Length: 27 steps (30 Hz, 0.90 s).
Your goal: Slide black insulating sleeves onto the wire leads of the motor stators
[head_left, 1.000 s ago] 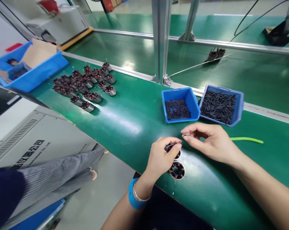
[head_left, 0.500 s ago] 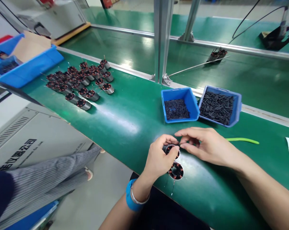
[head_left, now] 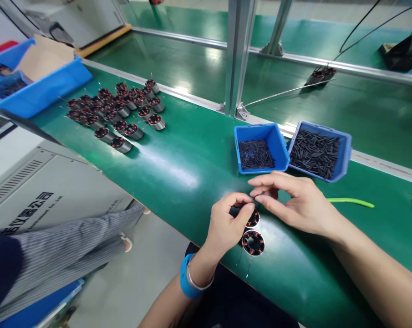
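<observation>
Two motor stators with copper windings stand close together at the bench's near edge. The nearer stator (head_left: 253, 243) shows its open ring and thin wire leads hanging towards me. The farther stator (head_left: 252, 219) is partly covered by my left hand (head_left: 229, 221), whose thumb and forefinger are pinched above its rim; what they grip is hidden. Facing it, my right hand (head_left: 291, 200) pinches a tiny dark piece, resembling a short black tube, between thumb and fingers. The fingertips of both hands nearly meet over the farther stator.
Behind my hands are a blue bin of thin black tubes (head_left: 256, 155) and a bin of thicker black tubes (head_left: 315, 152). Many stators (head_left: 120, 109) stand at left, near a large blue crate (head_left: 55, 91). A green strip (head_left: 352, 201) lies right. An aluminium post (head_left: 238, 59) rises behind. Someone's striped trouser leg (head_left: 72, 250) is at left.
My fingertips have risen slightly above the farther stator and come closer together. My left thumb has moved off its rim into a pinch. The whole view has shifted a little.
</observation>
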Each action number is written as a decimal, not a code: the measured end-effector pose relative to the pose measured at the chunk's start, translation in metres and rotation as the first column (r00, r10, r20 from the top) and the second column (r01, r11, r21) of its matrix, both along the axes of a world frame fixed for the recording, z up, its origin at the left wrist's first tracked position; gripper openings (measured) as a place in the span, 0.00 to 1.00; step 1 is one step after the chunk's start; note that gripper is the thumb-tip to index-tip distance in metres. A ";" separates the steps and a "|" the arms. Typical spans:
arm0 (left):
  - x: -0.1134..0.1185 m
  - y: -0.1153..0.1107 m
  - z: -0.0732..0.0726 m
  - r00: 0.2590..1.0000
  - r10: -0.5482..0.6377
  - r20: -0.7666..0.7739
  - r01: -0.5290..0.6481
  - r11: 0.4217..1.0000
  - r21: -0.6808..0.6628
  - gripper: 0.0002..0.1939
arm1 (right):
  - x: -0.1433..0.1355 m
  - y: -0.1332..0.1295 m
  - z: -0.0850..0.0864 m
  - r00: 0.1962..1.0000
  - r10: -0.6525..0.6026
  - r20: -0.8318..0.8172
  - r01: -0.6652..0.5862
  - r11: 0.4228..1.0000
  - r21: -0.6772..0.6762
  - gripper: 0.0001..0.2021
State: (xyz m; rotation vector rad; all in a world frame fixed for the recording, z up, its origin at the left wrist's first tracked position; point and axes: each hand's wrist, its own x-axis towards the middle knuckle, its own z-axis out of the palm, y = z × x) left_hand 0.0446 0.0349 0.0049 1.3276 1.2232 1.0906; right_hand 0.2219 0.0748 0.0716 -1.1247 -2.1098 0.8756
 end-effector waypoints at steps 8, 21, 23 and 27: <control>0.001 -0.001 -0.003 1.000 0.009 0.030 -0.009 1.000 -0.008 0.04 | -0.004 -0.002 -0.002 0.987 0.079 0.141 -0.096 0.988 0.120 0.14; -0.005 -0.003 -0.004 1.000 0.025 -0.017 -0.024 0.999 0.038 0.04 | 0.079 0.075 0.004 0.453 -0.475 0.754 0.472 0.846 0.249 0.17; -0.006 -0.005 -0.005 0.999 0.042 -0.010 -0.042 0.999 0.028 0.04 | 0.080 0.079 -0.003 0.460 -0.469 0.754 0.462 0.851 0.248 0.14; -0.008 -0.010 -0.008 0.997 0.073 -0.006 -0.073 0.997 0.038 0.04 | 0.076 0.076 -0.004 0.458 -0.550 0.699 0.516 0.804 0.295 0.13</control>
